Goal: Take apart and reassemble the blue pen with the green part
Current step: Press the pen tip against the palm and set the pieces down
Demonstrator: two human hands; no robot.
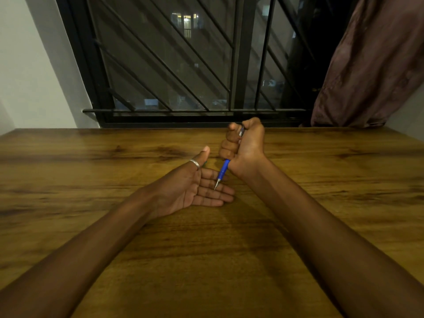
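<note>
Within right fist (244,145) — blue pen (223,170), tip down-left toward left palm (195,187)

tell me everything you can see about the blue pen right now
The blue pen is gripped in the fist of the right hand, tilted with its tip down and toward the person. Below the fist show a blue, rubbery-looking grip section and a silver metal cone with the point out, which rests on or just above the fingers of the open left hand. A silvery clip end peeks out above the fist. No green part shows clearly.
</note>
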